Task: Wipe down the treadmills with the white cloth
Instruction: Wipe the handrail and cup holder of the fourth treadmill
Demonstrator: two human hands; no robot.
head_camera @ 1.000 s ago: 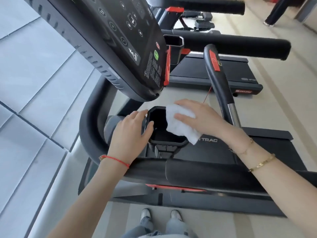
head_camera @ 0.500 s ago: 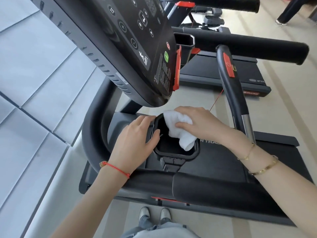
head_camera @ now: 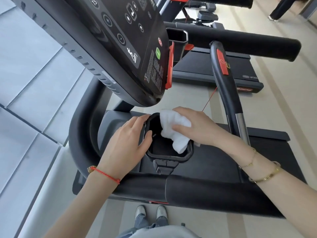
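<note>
- Looking down from the head camera, a pale striped floor [head_camera: 197, 98] runs under a row of black treadmills, with large grey wall panels [head_camera: 34, 74] on the left.
- Nearest treadmill [head_camera: 214, 191]: a thick, matte, padded black handrail crosses the foreground, and a glossy dark console [head_camera: 120, 48] with white icons, a green button and an orange-red edge strip tilts overhead.
- An angular black plastic cup holder [head_camera: 168, 152] sits below the console, hollow and dark inside.
- White cloth [head_camera: 173, 129]: soft, bunched and crumpled, draped over the holder's right rim and hanging into it.
- Right hand [head_camera: 193, 129]: its grip is closed round the cloth, fingers and thumb pressing it against the rim.
- Left hand [head_camera: 125, 145]: fingers lie relaxed along the holder's left edge, thumb at the rim.
- Further treadmills [head_camera: 214, 69] stand beyond.
</note>
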